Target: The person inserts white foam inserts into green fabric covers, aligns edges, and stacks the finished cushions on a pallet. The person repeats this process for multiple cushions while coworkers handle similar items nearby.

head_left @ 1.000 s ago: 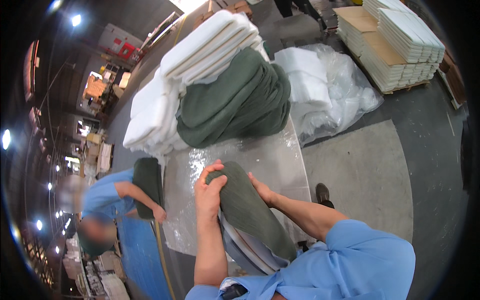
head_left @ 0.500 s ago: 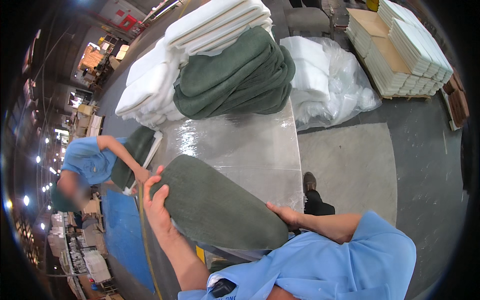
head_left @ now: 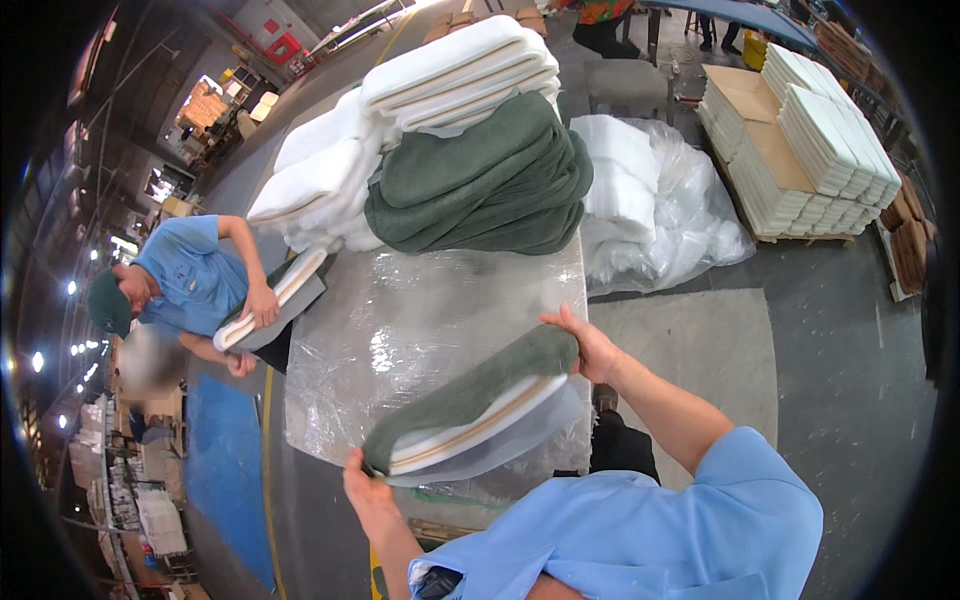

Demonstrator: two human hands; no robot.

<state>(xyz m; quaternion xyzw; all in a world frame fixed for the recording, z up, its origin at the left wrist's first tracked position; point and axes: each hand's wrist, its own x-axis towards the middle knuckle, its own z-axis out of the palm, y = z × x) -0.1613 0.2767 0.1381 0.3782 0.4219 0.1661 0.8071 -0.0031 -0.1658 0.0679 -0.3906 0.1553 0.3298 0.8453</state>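
A long padded panel (head_left: pixel 480 420) spans the space between my hands over the near part of the table. Green fabric covers one face; its tilted edge shows white padding, a thin brown layer and loose grey cloth. At the near-left end, my left hand (head_left: pixel 370 495) grips the panel's corner. My right hand (head_left: pixel 590 345) holds the other end, thumb up along the green fabric. Beyond them, a pile of green fabric covers (head_left: pixel 480 185) lies against stacked white padded pieces (head_left: pixel 460 70).
The table (head_left: pixel 350 320) is wrapped in clear plastic film. At left, a co-worker (head_left: pixel 195 270) in a blue shirt handles a similar panel (head_left: pixel 280 295). Plastic-wrapped white padding (head_left: pixel 665 210) sits right of the table. Farther right stands a pallet of stacked white-and-brown panels (head_left: pixel 800 130).
The panel has turned from its broad green face to its layered edge. My left hand has lowered, and my right hand has risen. The co-worker's panel has also tilted to show its white edge.
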